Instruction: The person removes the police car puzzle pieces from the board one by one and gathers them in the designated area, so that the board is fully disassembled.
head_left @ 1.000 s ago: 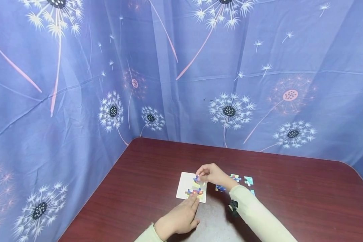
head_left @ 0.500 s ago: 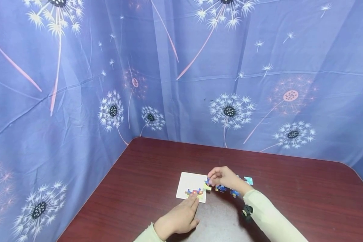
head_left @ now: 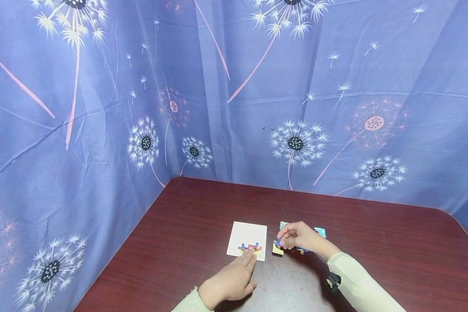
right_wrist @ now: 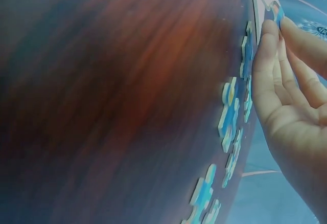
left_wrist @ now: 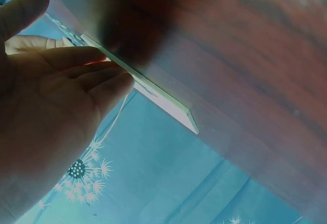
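A white square puzzle board [head_left: 243, 232] lies on the table, with joined jigsaw pieces [head_left: 256, 246] along its near side. My left hand [head_left: 232, 276] rests its straight fingertips on those pieces; in the left wrist view the fingers [left_wrist: 112, 83] reach the edge of the board [left_wrist: 171, 106]. To the right of the board, my right hand [head_left: 303, 238] pinches a blue and yellow jigsaw piece [head_left: 277, 248] between thumb and fingers. The right wrist view shows this piece [right_wrist: 279, 14] tilted up at the fingertips, partly covered by them.
Several loose jigsaw pieces lie right of the board, among them a light blue one [head_left: 320, 232] and a dark blue one [head_left: 302, 250], some partly behind the right hand. The dark red table [head_left: 195, 208] meets a blue dandelion-print curtain [head_left: 242, 143] at its back and left edges.
My right hand has carried the pinched jigsaw piece from over the board to the right, beside the loose pieces. My left hand has stayed in place.
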Tool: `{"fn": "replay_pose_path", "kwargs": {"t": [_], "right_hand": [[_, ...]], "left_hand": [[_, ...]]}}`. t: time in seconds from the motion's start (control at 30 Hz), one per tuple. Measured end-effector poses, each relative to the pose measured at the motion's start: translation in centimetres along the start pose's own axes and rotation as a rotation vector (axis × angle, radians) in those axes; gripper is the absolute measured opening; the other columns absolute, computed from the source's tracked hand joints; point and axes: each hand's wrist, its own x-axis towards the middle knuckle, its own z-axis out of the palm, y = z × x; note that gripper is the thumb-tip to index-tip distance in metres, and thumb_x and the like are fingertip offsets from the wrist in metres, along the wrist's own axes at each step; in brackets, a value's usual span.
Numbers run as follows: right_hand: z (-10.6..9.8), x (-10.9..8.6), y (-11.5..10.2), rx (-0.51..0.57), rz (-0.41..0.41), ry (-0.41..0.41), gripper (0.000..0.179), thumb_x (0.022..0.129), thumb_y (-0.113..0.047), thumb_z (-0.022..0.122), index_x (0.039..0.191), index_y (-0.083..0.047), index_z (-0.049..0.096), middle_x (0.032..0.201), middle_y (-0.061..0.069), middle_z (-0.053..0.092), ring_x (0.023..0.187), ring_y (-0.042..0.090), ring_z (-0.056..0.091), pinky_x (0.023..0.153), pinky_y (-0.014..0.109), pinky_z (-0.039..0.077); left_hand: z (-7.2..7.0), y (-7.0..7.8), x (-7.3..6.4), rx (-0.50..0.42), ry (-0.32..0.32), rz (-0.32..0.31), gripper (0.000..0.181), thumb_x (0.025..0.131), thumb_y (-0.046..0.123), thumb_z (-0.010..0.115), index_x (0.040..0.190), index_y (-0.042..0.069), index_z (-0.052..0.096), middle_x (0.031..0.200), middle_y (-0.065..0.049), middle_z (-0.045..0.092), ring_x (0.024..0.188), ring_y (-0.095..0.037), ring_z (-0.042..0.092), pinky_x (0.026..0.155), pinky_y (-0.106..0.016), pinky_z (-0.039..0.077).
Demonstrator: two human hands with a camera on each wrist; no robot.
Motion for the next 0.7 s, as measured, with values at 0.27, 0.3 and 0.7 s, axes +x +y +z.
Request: {"fn": "replay_pose_path", "kwargs": {"t": [0.27, 0.3, 0.7], "right_hand": [[0.2, -1.0, 0.0, -0.017, 0.004, -0.045, 0.014, 0.086, 0.003, 0.066, 0.099, 0.008, 0.065, 0.083, 0.018, 0.068, 0.070, 0.021, 0.064, 0.060, 0.035, 0.056], [0.2, -1.1, 0.0, -0.011, 0.000, -0.054, 0.014, 0.086, 0.002, 0.066, 0.099, 0.009, 0.064, 0.083, 0.019, 0.068, 0.069, 0.021, 0.063, 0.060, 0.034, 0.056], [0.7, -1.6, 0.5, -0.020, 0.032, -0.045, 0.012, 0.084, 0.002, 0.069, 0.094, 0.006, 0.065, 0.080, 0.015, 0.067, 0.068, 0.020, 0.063, 0.060, 0.030, 0.055]], "left_hand": [[-0.1, 0.1, 0.0, 0.010, 0.011, 0.005, 0.063, 0.093, 0.035, 0.057, 0.138, -0.007, 0.045, 0.148, -0.022, 0.038, 0.139, -0.027, 0.034, 0.111, -0.032, 0.032], [0.0, 0.1, 0.0, 0.009, 0.013, 0.007, 0.063, 0.093, 0.035, 0.058, 0.138, -0.007, 0.045, 0.147, -0.023, 0.038, 0.139, -0.027, 0.034, 0.111, -0.032, 0.032], [0.0, -0.1, -0.1, -0.005, 0.002, 0.001, 0.063, 0.093, 0.036, 0.057, 0.139, -0.006, 0.045, 0.148, -0.022, 0.037, 0.140, -0.026, 0.032, 0.112, -0.032, 0.032]]}}
